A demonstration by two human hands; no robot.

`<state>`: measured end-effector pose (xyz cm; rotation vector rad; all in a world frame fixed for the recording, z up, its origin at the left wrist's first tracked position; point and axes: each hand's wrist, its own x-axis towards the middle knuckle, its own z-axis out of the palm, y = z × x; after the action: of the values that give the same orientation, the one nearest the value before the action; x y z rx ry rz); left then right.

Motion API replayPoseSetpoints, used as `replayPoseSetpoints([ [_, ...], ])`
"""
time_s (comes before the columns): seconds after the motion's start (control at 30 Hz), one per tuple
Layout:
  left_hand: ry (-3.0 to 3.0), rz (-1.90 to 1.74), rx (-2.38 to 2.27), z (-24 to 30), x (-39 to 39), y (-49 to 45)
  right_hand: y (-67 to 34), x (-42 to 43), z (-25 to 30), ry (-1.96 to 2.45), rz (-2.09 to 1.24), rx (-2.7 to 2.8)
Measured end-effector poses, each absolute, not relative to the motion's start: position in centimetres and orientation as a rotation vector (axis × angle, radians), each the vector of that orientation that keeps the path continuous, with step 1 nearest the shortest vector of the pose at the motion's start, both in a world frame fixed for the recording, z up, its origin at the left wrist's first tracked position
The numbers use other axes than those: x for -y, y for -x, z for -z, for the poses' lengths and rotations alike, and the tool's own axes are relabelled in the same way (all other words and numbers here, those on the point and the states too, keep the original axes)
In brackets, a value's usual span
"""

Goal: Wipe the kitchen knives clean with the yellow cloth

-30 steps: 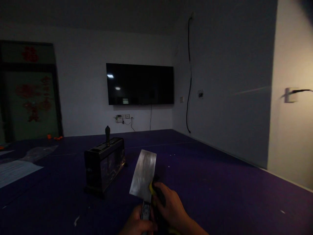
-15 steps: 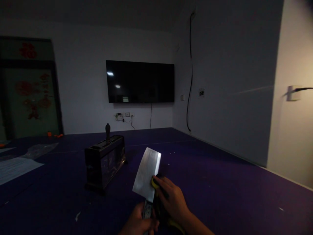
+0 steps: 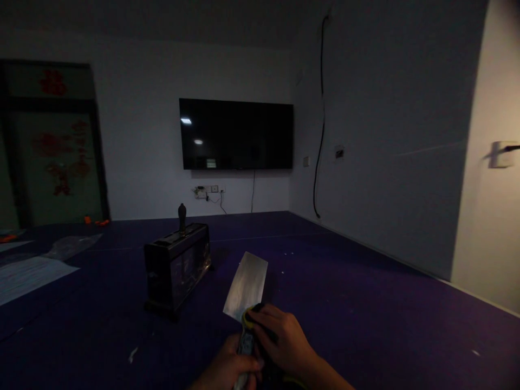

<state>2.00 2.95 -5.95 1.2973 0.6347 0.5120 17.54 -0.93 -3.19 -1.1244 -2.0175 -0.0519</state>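
Note:
My left hand [image 3: 233,364] is closed around the patterned grey handle of a cleaver [image 3: 247,284]. The broad metal blade points up and away from me. In my right hand [image 3: 286,338] is a black-and-yellow handheld knife sharpener [image 3: 247,318], its head against the blade's lower part close to the handle. My fingers and the darkness hide much of the sharpener's body. Left of the blade stands a black knife block [image 3: 176,271] with clear-looking wrap on its side, and one dark-handled knife [image 3: 182,218] sticks up from its top.
A purple table [image 3: 357,309] spreads beneath, with white scraps on it. On the left lie paper sheets [image 3: 34,276], a plastic bag [image 3: 71,246] and orange pieces [image 3: 101,222]. A television [image 3: 238,135] hangs on the far wall; a black cable [image 3: 320,141] runs down the right wall.
My right hand has drawn the sharpener down the blade, from partway along its edge to near the handle. The view has shifted slightly left.

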Motion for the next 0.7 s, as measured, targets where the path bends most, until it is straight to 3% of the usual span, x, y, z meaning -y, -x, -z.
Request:
replayPoseSetpoints([
  [0.7,-1.393,-0.606,-0.576,7.2,-2.7,-2.5,-17.3,1.2,2.8,1.053,0.084,1.945],
])
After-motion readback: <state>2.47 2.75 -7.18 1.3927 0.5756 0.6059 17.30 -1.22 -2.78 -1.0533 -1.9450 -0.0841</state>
